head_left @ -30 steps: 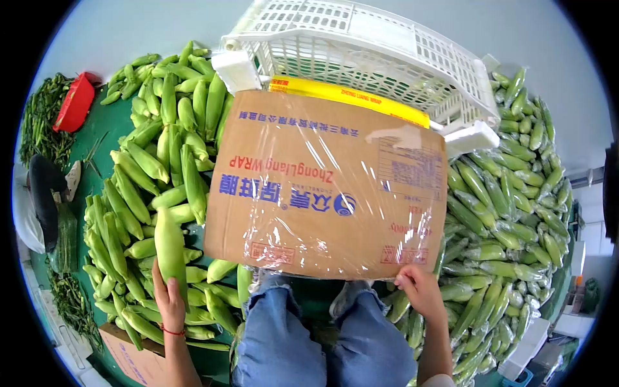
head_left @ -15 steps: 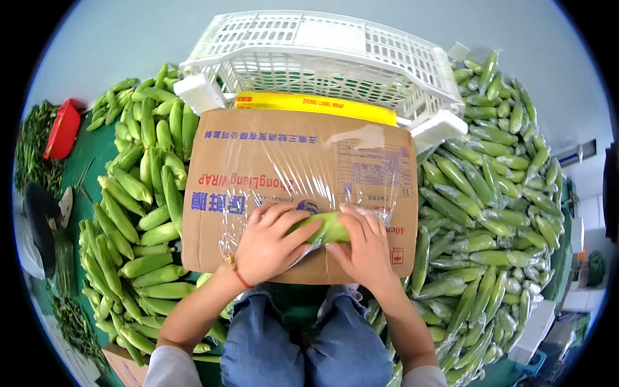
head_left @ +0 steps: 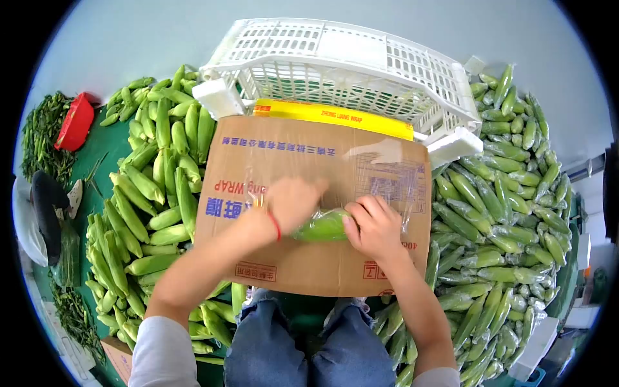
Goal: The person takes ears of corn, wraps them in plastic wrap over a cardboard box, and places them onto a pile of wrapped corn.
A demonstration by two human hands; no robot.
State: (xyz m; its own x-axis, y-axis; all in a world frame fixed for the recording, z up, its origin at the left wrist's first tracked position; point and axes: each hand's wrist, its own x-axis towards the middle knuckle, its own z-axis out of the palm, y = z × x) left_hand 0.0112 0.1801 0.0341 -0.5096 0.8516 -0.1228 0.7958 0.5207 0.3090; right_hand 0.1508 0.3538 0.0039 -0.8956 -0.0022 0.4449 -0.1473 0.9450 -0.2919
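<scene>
A green ear of corn in its husk (head_left: 320,228) lies across a cardboard box (head_left: 309,264), with clear plastic film (head_left: 380,180) around it and over part of the cardboard. My right hand (head_left: 376,226) grips the right end of the ear, thumb in front and fingers over the top. Above the ear's left end is my left hand (head_left: 293,200), blurred by motion. Its fingers are too smeared to read. Behind the box sits a yellow film carton (head_left: 335,117) in front of a white plastic crate (head_left: 348,48).
Unwrapped corn (head_left: 148,187) is heaped to the left of the box. On the right lies a large pile of film-wrapped corn (head_left: 496,226). A red basket (head_left: 76,122) and loose greenery (head_left: 45,145) are at the far left.
My left hand has lifted off the left of the ear and moved up and right. The right hand stays at the right end. The whole view has shifted slightly.
</scene>
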